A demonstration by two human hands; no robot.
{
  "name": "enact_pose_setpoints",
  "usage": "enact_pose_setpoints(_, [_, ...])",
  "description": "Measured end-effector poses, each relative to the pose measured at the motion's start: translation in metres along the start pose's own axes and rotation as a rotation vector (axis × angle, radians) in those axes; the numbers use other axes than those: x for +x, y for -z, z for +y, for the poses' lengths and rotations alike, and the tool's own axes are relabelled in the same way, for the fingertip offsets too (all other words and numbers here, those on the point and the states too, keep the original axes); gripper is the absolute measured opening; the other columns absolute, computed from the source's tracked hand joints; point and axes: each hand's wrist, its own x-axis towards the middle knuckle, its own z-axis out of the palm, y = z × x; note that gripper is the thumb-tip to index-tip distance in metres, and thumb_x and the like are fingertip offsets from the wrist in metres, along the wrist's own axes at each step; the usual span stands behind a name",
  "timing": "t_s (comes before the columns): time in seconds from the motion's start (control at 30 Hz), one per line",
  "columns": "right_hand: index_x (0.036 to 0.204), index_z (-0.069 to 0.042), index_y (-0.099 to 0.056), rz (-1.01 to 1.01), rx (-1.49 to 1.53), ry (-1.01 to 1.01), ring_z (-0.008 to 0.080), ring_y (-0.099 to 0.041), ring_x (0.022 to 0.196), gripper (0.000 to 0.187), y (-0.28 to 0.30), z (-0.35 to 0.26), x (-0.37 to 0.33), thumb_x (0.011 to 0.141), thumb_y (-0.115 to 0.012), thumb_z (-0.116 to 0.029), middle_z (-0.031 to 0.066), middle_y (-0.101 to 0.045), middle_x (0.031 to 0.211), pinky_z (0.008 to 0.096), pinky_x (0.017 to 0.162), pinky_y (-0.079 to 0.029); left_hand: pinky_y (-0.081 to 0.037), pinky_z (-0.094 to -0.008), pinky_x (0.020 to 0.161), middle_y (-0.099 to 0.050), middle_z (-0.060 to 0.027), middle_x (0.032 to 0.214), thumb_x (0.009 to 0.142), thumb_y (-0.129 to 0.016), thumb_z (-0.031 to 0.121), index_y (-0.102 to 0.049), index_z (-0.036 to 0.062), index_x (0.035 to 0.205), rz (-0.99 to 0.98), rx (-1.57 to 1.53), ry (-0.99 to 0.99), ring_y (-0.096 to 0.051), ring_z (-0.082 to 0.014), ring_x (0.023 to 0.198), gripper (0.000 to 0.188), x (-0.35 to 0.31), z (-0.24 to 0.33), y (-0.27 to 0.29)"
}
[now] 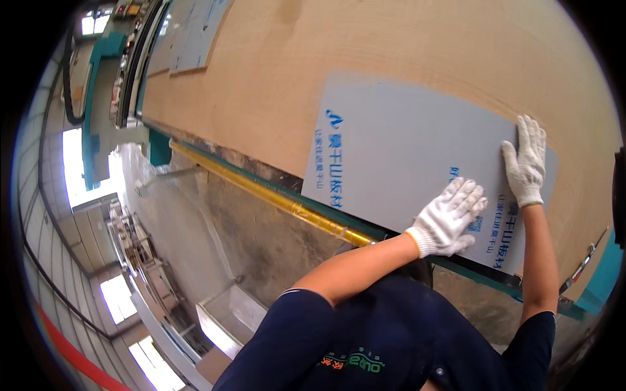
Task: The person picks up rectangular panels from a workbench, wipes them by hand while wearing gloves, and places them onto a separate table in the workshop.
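Observation:
A grey rectangular sheet (pixel 398 143) with blue printing lies flat on a wide wooden panel (pixel 274 85), its near edge along the bench's front edge. My left hand (pixel 450 218), in a white knitted glove, rests flat on the sheet near that front edge, fingers stretched out. Farther right, my right hand (pixel 525 159), gloved alike, lies with its fingers spread at the sheet's far right edge. Neither hand holds anything. The undersides of both palms are hidden.
A yellow roller or tube (pixel 274 199) runs along the bench's front side. More printed sheets (pixel 195 36) lie at the far left of the panel. Green machine parts (pixel 98 98) stand beyond the left end. A white open box (pixel 231 313) is on the floor at lower left.

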Motion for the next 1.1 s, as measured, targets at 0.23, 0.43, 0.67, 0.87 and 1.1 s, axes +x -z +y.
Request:
enact_pose_setpoints(0.23, [0.157,-0.012,-0.048,-0.005,-0.004,-0.079,0.0347,-0.030,0.157,0.060,0.002,0.023,-0.009,0.101,-0.064,-0.027,0.0117,-0.045,0.164,0.0453,0.131,-0.022,-0.004,-0.0601,0.131,-0.028,-0.0266,0.170,0.095,-0.051,0.058,-0.038,0.0036,0.161,0.028,0.645,0.506,-0.016,-0.0450,0.161,0.087,-0.151,-0.140,0.123])
enact_pose_setpoints(0.43, [0.157,0.002,-0.042,0.116,-0.092,-0.401,0.0390,-0.033,0.154,0.068,0.013,0.017,-0.051,0.104,-0.058,-0.038,0.0265,-0.040,0.163,0.0462,0.128,-0.025,-0.037,-0.0602,0.118,-0.049,-0.0257,0.153,0.096,-0.063,0.035,-0.047,-0.0011,0.152,0.662,0.780,0.846,-0.044,-0.0459,0.142,0.068,-0.231,-0.241,0.189])
enact_pose_setpoints(0.67, [0.160,0.005,-0.037,-0.036,0.195,-0.845,0.0364,-0.040,0.152,0.077,0.041,-0.008,-0.191,0.099,-0.061,-0.037,0.0251,-0.042,0.164,0.0399,0.125,-0.030,-0.045,-0.0492,0.115,-0.052,-0.0287,0.149,0.088,-0.071,0.044,-0.040,0.0067,0.160,0.334,0.284,0.816,-0.053,-0.0459,0.135,0.087,-0.194,-0.122,0.113])
enact_pose_setpoints(0.87, [0.137,0.005,-0.062,-0.101,0.508,-1.016,0.0354,-0.062,0.122,0.063,0.054,0.060,-0.172,0.092,-0.066,-0.038,0.0187,-0.068,0.134,0.0423,0.108,-0.046,-0.047,-0.0444,0.113,-0.058,-0.0299,0.144,0.090,-0.072,0.047,-0.044,0.0029,0.156,0.203,-0.185,1.253,-0.060,-0.0394,0.131,0.084,-0.153,-0.100,0.169])
enact_pose_setpoints(1.1, [0.130,-0.010,-0.069,-0.341,1.361,-1.085,0.0284,-0.068,0.112,0.056,0.084,0.112,-0.144,0.099,-0.056,-0.055,0.0104,-0.073,0.125,0.0456,0.097,-0.055,-0.054,-0.0385,0.097,-0.078,-0.0188,0.115,0.094,-0.067,0.058,-0.074,-0.0008,0.124,0.222,-0.760,1.084,-0.073,-0.0309,0.107,0.066,-0.191,-0.096,0.154])
